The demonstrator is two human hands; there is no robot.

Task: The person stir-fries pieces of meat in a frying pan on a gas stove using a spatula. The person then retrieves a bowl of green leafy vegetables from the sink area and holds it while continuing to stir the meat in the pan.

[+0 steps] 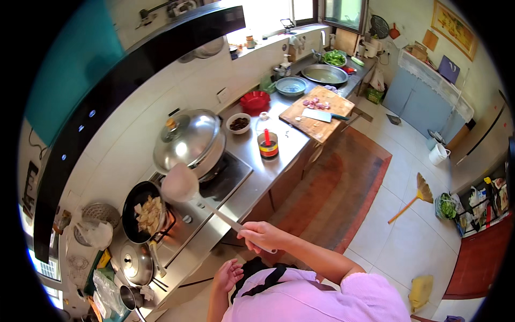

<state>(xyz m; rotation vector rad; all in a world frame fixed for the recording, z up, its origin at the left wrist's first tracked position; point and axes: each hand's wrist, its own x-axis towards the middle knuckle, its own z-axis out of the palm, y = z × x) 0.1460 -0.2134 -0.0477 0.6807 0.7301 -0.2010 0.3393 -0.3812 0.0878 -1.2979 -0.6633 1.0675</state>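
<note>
My right hand (260,236) grips the handle of a pale spatula (180,183), whose broad head is raised over the front of the gas hob (235,175). My left hand (229,274) hangs empty near my waist, fingers loosely curled and apart. Left of the spatula head, a black frying pan (129,219) sits on a burner with an orange glow beside it. Pale cooked pieces (149,214) lie in the pan, and its handle (157,259) points toward me. On the other burner stands a large steel wok with a domed lid (189,137).
Along the steel counter are a bowl of dark pieces (238,123), a jar (268,148) with a red utensil, and a chopping board (297,110) bearing a cleaver (318,115) and chopped meat. A lidded pot (136,261) stands near the pan. The range hood (86,116) juts overhead.
</note>
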